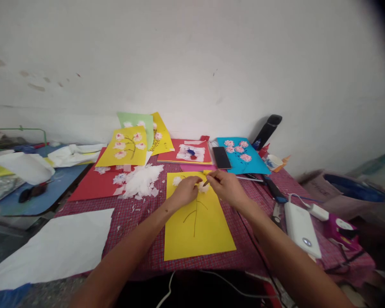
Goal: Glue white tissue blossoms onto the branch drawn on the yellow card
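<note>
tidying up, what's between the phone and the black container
In the head view, the blue sheet with pink flowers lies between the phone and the black container.

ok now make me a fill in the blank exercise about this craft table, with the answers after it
1. The sheet of paper beneath the left hand and right hand is ____ in colour.
2. The flower picture just right of the smartphone has a ____ background.
3. The heap of scraps on the tablecloth is ____ in colour.

Missing words: yellow; blue; white.
</note>
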Demonstrator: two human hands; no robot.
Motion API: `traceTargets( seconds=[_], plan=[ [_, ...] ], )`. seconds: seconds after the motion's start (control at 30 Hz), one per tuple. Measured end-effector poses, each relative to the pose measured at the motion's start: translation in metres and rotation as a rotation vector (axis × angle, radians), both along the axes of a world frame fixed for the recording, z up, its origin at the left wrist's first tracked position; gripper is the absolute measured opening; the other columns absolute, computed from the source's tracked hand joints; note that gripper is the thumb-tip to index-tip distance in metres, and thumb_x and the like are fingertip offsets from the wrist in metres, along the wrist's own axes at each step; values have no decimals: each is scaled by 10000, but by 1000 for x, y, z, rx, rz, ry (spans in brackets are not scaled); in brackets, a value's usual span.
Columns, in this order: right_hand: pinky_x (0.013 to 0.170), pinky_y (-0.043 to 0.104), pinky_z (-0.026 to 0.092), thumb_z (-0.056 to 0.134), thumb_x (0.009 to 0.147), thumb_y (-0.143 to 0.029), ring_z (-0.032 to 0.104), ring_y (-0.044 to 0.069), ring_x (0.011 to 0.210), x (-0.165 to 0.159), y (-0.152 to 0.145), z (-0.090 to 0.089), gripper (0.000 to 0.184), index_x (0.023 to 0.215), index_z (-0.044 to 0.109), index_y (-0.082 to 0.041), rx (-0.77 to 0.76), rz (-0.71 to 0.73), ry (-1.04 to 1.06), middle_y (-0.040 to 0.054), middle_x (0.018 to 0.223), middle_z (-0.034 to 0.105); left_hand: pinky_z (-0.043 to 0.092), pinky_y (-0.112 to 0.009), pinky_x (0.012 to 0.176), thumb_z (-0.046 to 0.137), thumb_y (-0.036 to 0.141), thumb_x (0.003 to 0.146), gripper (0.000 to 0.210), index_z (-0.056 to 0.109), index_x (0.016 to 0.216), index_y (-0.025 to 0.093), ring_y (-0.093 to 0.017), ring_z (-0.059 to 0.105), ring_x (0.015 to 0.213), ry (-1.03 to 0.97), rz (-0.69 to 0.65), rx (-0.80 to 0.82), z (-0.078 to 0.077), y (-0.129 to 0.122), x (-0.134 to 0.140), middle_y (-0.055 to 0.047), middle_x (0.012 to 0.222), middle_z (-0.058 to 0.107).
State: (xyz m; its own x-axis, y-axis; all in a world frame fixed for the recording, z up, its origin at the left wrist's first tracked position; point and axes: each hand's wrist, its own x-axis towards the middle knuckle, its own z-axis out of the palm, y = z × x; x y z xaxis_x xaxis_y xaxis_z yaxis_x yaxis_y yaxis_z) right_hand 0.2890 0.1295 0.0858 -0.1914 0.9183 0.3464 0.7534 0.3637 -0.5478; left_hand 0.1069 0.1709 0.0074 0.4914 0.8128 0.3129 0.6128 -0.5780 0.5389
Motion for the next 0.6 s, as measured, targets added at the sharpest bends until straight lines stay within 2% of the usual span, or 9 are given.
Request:
traceTargets(
  seconds=[0.07,0.13,0.17,0.23,0.3,0.37,0.43,0.6],
  plan=[
    [720,282,503,561,936,-279,712,195,780,1,-25,14,204,966,741,-190,92,-29,84,59,905,774,478,-359,1001,459,25,825,407,644,1166,148,-221,640,1083,12,-6,14,5,-3,-3,-103,1171,698],
    [760,289,528,578,943,-298,717,194,830,1,-57,18,197,1033,730,-210,150,-110,184,55,966,767,462,-378,1028,452,34,840,415,642,1192,148,-232,616,1129,68,-22,51,10,-8,-7,-117,1215,672],
    [702,274,537,568,955,-302,710,174,749,-1,-74,14,200,1056,720,-221,155,-152,244,37,900,759,448,-393,1048,456,43,848,420,639,1210,153,-242,594,1170,115,-29,81,12,-11,-8,-124,1257,649],
    [610,260,541,552,968,-287,687,159,653,-6,-105,-4,206,1106,693,-228,133,-203,350,23,827,739,401,-442,1096,484,96,876,418,620,1263,177,-277,518,1277,218,-32,147,15,-16,-10,-135,1373,570],
    [666,281,565,574,953,-255,706,175,732,-11,-127,-30,162,1057,696,-228,129,-151,346,41,895,740,337,-495,1141,523,214,918,413,582,1327,210,-316,411,1379,280,-27,184,16,-22,-10,-135,1481,469],
    [724,303,577,576,948,-219,712,191,807,-14,-138,-54,149,1042,691,-223,150,-116,335,57,939,736,277,-534,1169,551,363,937,456,544,1376,240,-347,314,1438,303,-23,182,14,-26,-10,-126,1545,390],
    [759,317,582,572,948,-192,709,198,846,-12,-139,-70,157,1054,683,-220,166,-105,338,69,960,728,242,-558,1179,558,470,932,518,523,1402,256,-369,265,1460,322,-20,162,13,-28,-9,-121,1575,346],
    [786,334,576,560,945,-157,702,191,836,0,-129,-82,190,1091,662,-223,265,-171,387,65,961,708,234,-552,1183,532,529,938,536,526,1399,257,-368,257,1466,357,-65,123,11,-28,-9,-121,1587,329]
  ],
)
